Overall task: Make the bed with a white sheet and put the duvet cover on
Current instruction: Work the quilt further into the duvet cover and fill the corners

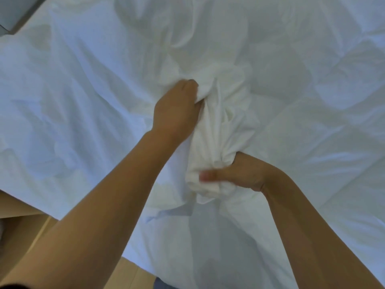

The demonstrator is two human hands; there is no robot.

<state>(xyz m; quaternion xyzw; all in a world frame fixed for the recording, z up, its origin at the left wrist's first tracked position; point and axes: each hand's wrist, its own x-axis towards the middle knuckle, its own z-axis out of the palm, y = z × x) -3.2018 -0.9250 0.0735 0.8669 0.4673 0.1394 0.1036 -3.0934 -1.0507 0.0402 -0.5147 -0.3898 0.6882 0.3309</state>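
Roughly mid-task; the cover stage isn't finished.

Smooth white cloth spreads across everything left of the grip and beyond it, wrinkled but laid out to the edge. Can't tell if it's the sheet or a panel of the cover.

Quilted duvet lies bare to the right of the grip with its stitched squares showing, so that side at least isn't inside any cover.

Between the two, a bunch of thin white fabric is gathered into a rope-like roll running hand to hand. My read: that's the duvet cover being gathered up to feed over the duvet.

Left hand is at the far end of the bunch, fingers curled into the folds and clamped on it. Right hand is at the near end, fist closed round the roll, thumb lying across its front. Both holds look tight, with the hands apart along the roll.

Wood floor shows on the near side, below the grip.

Done, as far as I can judge: bed surface is white all over and the duvet is on the bed. Left: get the duvet into the cover, seat the corners, close it, spread it flat. No corner of either is visible, so alignment is unknown. Detail around the right hand is blurred.
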